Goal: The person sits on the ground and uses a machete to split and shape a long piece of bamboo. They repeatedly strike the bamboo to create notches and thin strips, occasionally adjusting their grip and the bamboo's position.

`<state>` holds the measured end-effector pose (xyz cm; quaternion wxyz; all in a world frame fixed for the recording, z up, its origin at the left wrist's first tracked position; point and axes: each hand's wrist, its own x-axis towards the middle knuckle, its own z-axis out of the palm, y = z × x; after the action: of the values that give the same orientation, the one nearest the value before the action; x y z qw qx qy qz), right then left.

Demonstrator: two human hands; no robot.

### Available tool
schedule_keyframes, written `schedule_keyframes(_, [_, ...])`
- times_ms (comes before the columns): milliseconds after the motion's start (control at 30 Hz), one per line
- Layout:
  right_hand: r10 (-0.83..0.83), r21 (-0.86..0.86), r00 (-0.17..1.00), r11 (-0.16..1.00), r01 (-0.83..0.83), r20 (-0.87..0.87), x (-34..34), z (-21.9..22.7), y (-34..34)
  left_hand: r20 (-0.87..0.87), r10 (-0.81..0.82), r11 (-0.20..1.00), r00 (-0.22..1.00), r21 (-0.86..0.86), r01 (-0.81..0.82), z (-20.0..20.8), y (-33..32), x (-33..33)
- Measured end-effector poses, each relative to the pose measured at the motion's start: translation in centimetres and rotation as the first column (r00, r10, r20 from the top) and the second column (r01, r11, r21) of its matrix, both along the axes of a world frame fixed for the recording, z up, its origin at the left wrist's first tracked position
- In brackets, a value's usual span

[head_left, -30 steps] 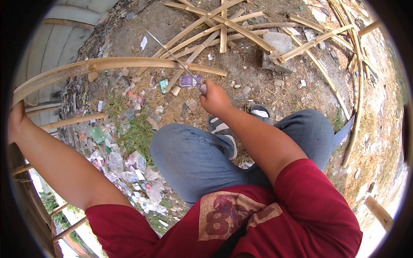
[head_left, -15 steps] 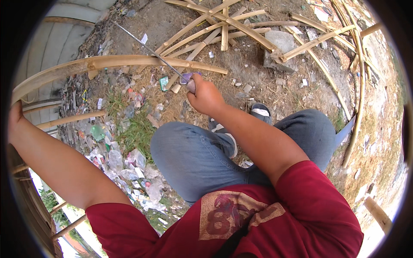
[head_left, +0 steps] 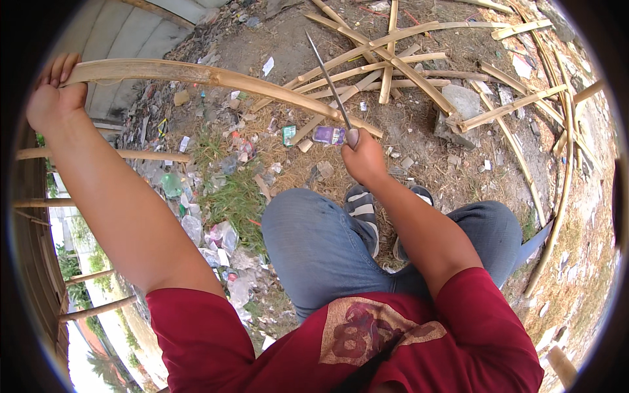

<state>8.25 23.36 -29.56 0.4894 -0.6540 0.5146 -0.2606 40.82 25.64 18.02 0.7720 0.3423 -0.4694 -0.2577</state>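
Observation:
My left hand (head_left: pixel 57 98) is closed around the left end of a long, split bamboo strip (head_left: pixel 216 77), its fingers wrapped over the top. The strip slants down to the right, toward my right hand (head_left: pixel 365 159). My right fist grips the handle of a long, thin-bladed knife (head_left: pixel 329 80), near the strip's far right end. The blade points up and away from me, crossing the strip close to that end. Whether blade and bamboo touch, I cannot tell.
Several bamboo strips (head_left: pixel 409 69) lie crossed on the ground ahead, beside a grey stone block (head_left: pixel 458 111). Plastic litter (head_left: pixel 219 239) and grass (head_left: pixel 237 196) are left of my knees. A corrugated wall (head_left: pixel 134 39) and wooden poles (head_left: pixel 98 311) stand at the left.
The knife blade has swung from pointing up-left to more nearly straight ahead. My left hand shows more fully now on the strip's end. The whole view has shifted somewhat.

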Motion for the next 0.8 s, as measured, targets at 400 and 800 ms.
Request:
schedule_keyframes(400, [0.202, -0.165, 0.944, 0.973, -0.163, 0.262, 0.8, 7.8, 2.5, -0.012, 0.483, 0.874, 0.875, -0.058, -0.483, -1.1, -2.5, -10.9])
schedule_keyframes(800, [0.106, -0.125, 0.833, 0.991, -0.044, 0.543, 1.2, 11.4, 2.3, 0.172, -0.018, 0.998, 0.985, -0.055, 0.028, 0.4, -3.4, -9.1])
